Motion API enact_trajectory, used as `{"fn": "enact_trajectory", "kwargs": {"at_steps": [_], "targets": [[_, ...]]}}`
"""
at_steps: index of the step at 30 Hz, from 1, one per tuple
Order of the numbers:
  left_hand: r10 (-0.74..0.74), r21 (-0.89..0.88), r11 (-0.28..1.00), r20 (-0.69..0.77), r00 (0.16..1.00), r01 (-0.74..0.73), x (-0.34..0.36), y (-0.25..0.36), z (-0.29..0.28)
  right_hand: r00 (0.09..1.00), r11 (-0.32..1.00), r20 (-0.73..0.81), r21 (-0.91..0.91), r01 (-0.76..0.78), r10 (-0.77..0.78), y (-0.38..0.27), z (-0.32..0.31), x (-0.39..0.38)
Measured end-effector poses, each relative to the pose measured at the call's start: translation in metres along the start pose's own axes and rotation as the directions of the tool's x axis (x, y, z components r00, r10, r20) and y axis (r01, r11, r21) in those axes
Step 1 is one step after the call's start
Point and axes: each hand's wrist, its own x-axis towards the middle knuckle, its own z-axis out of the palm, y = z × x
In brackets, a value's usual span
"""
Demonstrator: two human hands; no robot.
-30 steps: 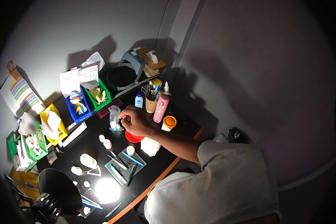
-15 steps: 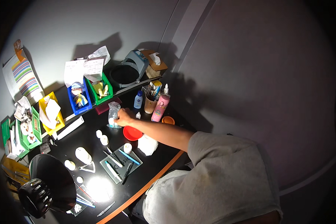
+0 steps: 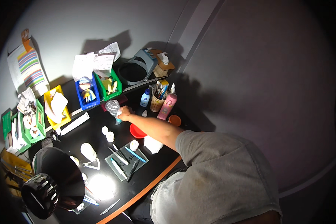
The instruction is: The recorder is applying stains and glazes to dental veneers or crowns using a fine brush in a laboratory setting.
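Note:
From the right, my right arm reaches across the black table, and my right hand (image 3: pixel 125 113) is closed on a crumpled clear plastic bag (image 3: pixel 112 108). Something pale with a bluish-teal part shows just below the fingers; what it is cannot be made out. Under my forearm sits a red bowl (image 3: pixel 137 131), partly covered by the arm. A wad of white tissue (image 3: pixel 153 144) lies beside the bowl. Behind my wrist stand a blue bottle (image 3: pixel 145 98) and a small white bottle (image 3: pixel 144 112). My left hand is not in view.
A glass slab (image 3: pixel 124 175) carries a blue stick, pens and a small jar. White containers (image 3: pixel 88 152) stand left of it. Bins, including a blue bin (image 3: pixel 88 106), line the back shelf. A black lamp (image 3: pixel 59 179) looms at lower left. A pink bottle (image 3: pixel 167 106) stands beside a brush cup (image 3: pixel 158 104).
The view has shifted, so the table appears farther right. My right hand keeps its hold on the plastic bag, which is now higher and bunched to the left of the fingers.

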Motion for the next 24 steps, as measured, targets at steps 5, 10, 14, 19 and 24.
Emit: {"fn": "enact_trajectory", "kwargs": {"at_steps": [5, 10, 14, 19, 24], "targets": [[-0.277, -0.394, 0.919, -0.676, 0.682, -0.017, 0.075, 0.101, 0.160, 0.989, 0.990, -0.051, -0.020, 0.140, -0.141, 0.097, -0.032, 0.076], [-0.605, -0.657, 0.739, -0.745, 0.282, -0.149, -0.078, 0.204, 0.336, 0.935, 0.999, -0.355, 0.046, 0.001, 0.016, 0.087, -0.050, 0.052], [-0.910, -0.945, 0.315, -0.327, 0.256, -0.088, -0.083, 0.173, 0.306, 0.910, 0.971, -0.414, 0.221, 0.096, 0.004, 0.032, -0.053, -0.015], [-0.872, -0.996, -0.078, 0.092, 0.481, 0.050, 0.012, 0.038, 0.332, 0.708, 0.810, -0.598, 0.161, 0.564, -0.374, 0.078, -0.104, -0.060], [-0.575, -0.410, 0.747, -0.005, 0.818, 0.523, 0.006, -0.081, 0.123, 0.589, 0.842, -0.695, -0.043, 0.538, -0.412, 0.107, -0.126, -0.116]]}}
